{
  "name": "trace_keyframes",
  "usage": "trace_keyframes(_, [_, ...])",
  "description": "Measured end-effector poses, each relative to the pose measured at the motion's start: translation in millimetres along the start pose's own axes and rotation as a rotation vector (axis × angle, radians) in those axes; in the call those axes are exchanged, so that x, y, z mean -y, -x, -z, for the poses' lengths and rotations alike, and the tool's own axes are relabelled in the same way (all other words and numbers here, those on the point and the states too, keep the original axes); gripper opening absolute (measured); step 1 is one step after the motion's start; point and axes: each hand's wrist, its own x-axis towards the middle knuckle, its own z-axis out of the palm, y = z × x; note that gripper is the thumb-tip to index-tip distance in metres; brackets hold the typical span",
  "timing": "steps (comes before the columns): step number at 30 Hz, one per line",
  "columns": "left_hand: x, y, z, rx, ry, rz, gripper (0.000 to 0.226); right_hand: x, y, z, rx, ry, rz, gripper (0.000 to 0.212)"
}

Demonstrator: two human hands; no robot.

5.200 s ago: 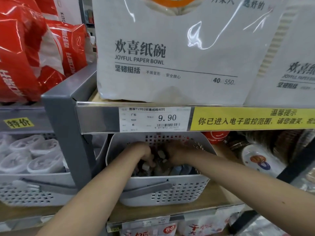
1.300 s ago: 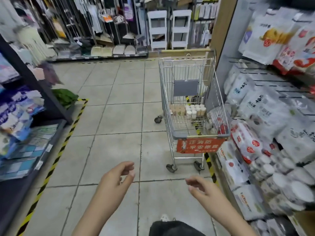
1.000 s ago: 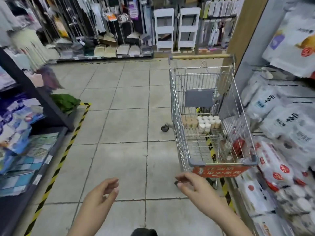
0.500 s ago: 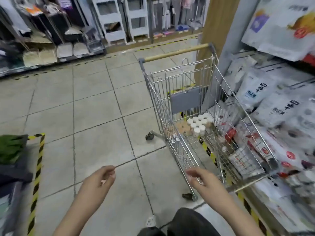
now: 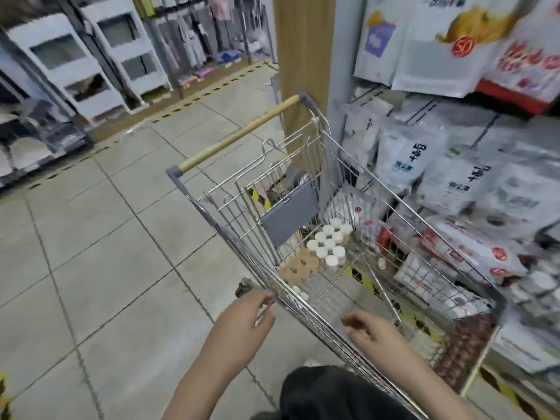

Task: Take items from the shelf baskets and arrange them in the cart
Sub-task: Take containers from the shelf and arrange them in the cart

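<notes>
Head view: we have closed on the silver wire cart (image 5: 348,298) from the shelf basket, left hand (image 5: 245,316) and right hand (image 5: 371,333) loosely curled, contents indiscernible, white-capped bottles (image 5: 328,244) already arranged inside.

Cart (image 5: 306,165): bright, glossy wire metal; handle (image 5: 239,136) matt, wood-look, with grey plastic end caps; seat flap (image 5: 289,218) matt grey plastic. Jars (image 5: 328,244) in the basket: smooth white caps, others with tan caps, material uncertain. Floor (image 5: 91,253): matt grey tile, dark joints. Shelf packs (image 5: 424,165): glossy plastic film. Pillar (image 5: 303,56): wood finish.
</notes>
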Motion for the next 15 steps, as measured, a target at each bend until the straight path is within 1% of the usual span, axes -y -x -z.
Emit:
trace_keyframes(4, [10.9,-48.3,11.9,0.044,-0.07,-0.071,0.029,26.8,-55.8,-3.2,0.033,0.032,0.017,0.022])
trace_keyframes(8, [26.5,-84.8,19.3,0.155,-0.118,-0.11,0.026,32.6,-91.8,-9.5,-0.001,-0.041,-0.025,0.021])
trace_keyframes(12, [37.4,-140.3,21.7,0.256,-0.192,-0.165,0.029,15.2,-121.5,-12.3,-0.037,-0.149,-0.194,0.019])
trace_keyframes(15, [34.5,-185.6,16.0,0.332,-0.213,-0.234,0.03,-0.3,-133.7,-16.1,-0.097,-0.256,-0.341,0.018])
